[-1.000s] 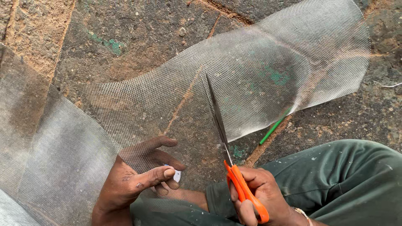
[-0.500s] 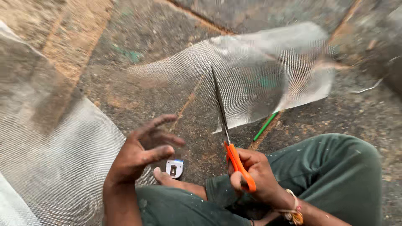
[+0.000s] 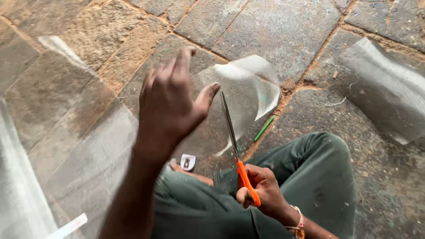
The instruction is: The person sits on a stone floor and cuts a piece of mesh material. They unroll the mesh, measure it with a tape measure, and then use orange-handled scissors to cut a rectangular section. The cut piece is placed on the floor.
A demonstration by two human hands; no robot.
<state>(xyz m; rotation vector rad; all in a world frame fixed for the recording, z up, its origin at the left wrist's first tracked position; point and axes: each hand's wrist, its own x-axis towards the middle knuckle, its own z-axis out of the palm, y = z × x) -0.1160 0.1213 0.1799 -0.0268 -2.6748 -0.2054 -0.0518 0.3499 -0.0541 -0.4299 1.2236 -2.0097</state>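
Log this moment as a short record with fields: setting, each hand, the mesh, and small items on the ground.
setting: stone-paved floor, person seated, green trousers
left hand: raised, fingers spread, thumb at the mesh edge
right hand: grips orange-handled scissors, blades pointing up into the mesh
mesh sheet: fine, translucent, curled up off the floor
other mesh: piece at right
small items: green stick; small white object by the knee

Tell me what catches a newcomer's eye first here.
The raised left hand, fingers spread and blurred, fills the middle of the view above the stone floor. Below it the right hand grips orange-handled scissors, blades pointing up into a curling piece of translucent mesh. A green stick lies beside the mesh.
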